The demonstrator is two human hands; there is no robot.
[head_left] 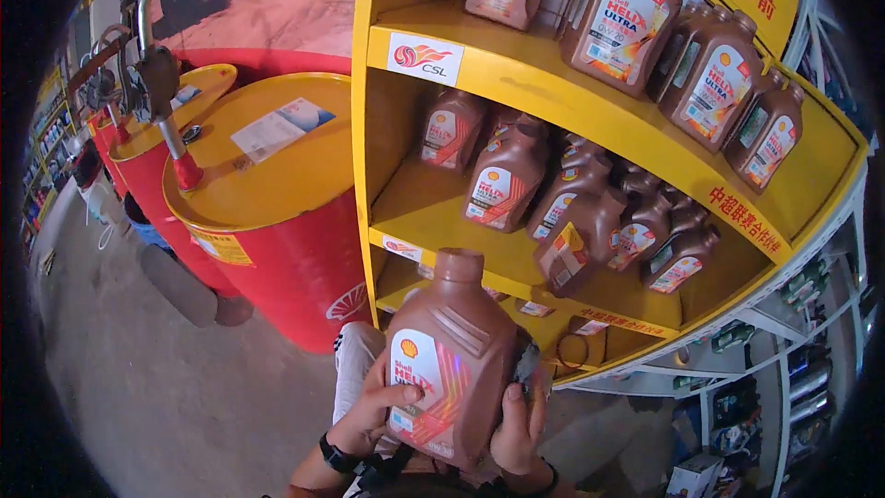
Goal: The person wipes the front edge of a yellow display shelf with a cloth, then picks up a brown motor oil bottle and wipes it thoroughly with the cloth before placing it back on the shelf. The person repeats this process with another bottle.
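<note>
A large brown motor oil bottle [475, 369] is held upright and slightly tilted in front of me, its cap toward the shelf. My left hand [373, 406] grips its lower left side, the thumb lying across the white and red label. At the opposite side, my right hand [518, 424] is closed around the bottle's edge. Between the right fingers and the bottle is a dark grey cloth-like thing [526, 361], partly hidden. Straight ahead, more brown oil bottles [505, 175] stand in rows on the yellow shelf rack [406, 195]; one bottle [581, 242] at the shelf front is turned from the others.
Larger brown bottles [619, 23] fill the upper shelf. To the left stand red drums [286, 258] with yellow tops, one bearing a metal hand pump [157, 83] and a paper sheet [281, 127]. Grey floor [184, 387] lies below; another rack [737, 397] is at the right.
</note>
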